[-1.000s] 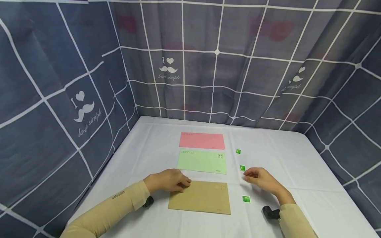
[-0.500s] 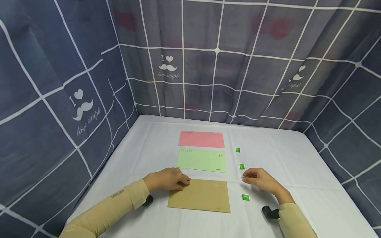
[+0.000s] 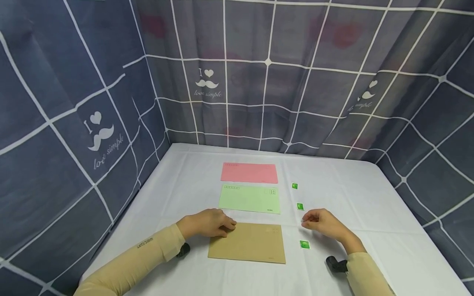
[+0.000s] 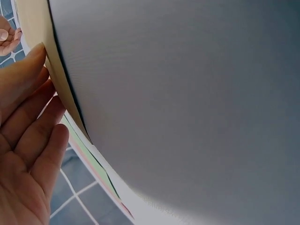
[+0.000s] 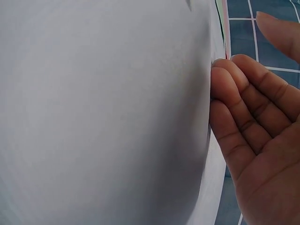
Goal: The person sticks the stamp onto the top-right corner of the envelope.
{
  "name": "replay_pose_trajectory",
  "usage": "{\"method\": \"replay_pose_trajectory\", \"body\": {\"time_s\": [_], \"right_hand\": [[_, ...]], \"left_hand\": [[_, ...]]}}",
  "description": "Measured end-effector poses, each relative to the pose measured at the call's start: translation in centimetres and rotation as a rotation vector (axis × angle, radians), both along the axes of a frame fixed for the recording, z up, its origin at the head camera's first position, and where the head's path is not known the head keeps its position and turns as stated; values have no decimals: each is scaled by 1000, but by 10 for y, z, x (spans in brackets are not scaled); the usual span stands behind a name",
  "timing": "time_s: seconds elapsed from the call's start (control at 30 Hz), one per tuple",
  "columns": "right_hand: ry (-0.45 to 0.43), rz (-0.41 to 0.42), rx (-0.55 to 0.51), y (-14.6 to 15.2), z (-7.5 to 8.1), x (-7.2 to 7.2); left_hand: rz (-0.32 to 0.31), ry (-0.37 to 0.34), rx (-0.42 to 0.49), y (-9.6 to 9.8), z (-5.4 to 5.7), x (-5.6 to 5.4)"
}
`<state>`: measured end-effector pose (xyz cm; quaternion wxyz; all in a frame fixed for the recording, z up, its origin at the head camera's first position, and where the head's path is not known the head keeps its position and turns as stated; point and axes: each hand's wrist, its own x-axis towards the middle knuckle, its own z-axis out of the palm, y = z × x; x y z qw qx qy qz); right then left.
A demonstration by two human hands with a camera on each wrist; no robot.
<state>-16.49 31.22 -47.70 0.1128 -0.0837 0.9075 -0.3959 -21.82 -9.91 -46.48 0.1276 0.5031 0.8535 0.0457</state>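
Observation:
A brown envelope (image 3: 252, 246) lies flat on the white table, closest to me. My left hand (image 3: 209, 224) rests on its upper left corner; in the left wrist view the thumb and fingers (image 4: 37, 117) touch the envelope's edge without curling round it. To the right of the envelopes, my right hand (image 3: 326, 226) sits on the tabletop with relaxed fingers and nothing visible in them. Small green stamps with white borders are near it: one (image 3: 300, 206) just beyond the fingertips, another (image 3: 305, 244) on the near side, and a third (image 3: 294, 186) farther back.
Behind the brown envelope lie a light green envelope (image 3: 249, 199) and a pink envelope (image 3: 249, 173), in a column. A white cloth covers the table (image 3: 370, 197). Dark grid-patterned curtains (image 3: 244, 86) hang at the back and both sides.
The head view has shifted very slightly. Both hands, the envelopes and the stamps keep their places relative to each other.

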Motion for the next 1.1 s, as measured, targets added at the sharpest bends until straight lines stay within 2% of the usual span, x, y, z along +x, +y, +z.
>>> {"method": "replay_pose_trajectory", "body": {"time_s": [0.27, 0.53, 1.1], "right_hand": [[3, -9, 29, -2, -2, 3], [0, -14, 39, -4, 1, 5], [-41, 28, -18, 1, -1, 11]], "left_hand": [[15, -18, 2, -1, 0, 2], [13, -4, 1, 1, -1, 0], [3, -11, 5, -1, 2, 2]]}}
